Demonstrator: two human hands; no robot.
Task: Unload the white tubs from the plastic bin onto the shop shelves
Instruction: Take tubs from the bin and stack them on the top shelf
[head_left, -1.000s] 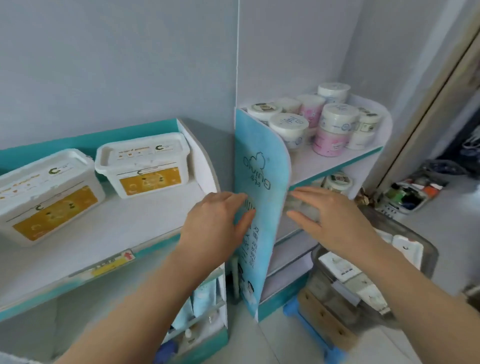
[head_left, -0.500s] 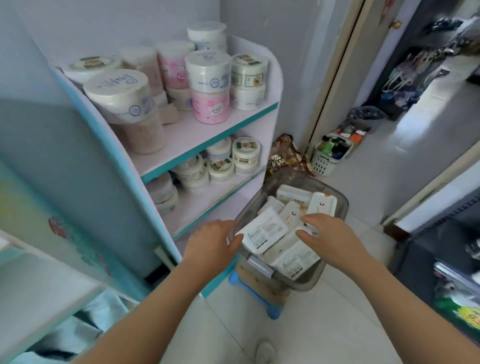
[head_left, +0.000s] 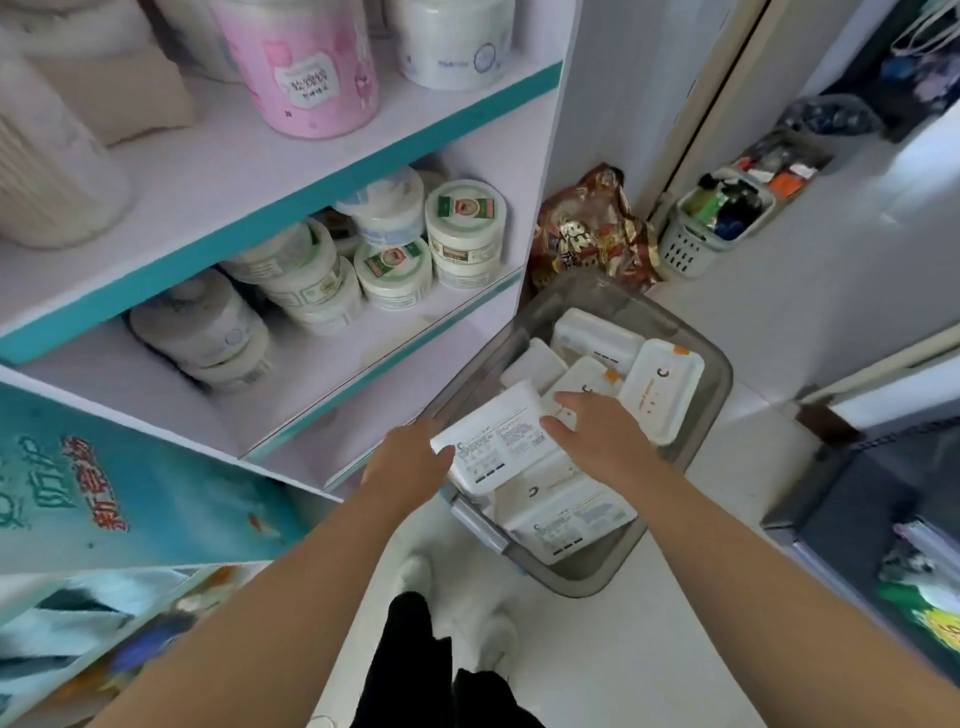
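Note:
A grey see-through plastic bin stands on the floor beside the shelf unit, filled with several white tubs lying at angles. The topmost white tub lies tilted with its label side up. My left hand grips its left edge, and my right hand presses on its right edge with fingers spread over it. Another white tub with an orange tab rests at the bin's right side. A further white tub lies under the one I hold.
The white shelf unit with teal edges holds round jars, a pink canister above and small green-labelled jars below. A snack bag and a small basket sit by the wall. My feet are below the bin.
My view swung from the upper shelves down to the bin. Both hands travelled from the blue shelf panel to the bin and closed on the topmost tub's edges.

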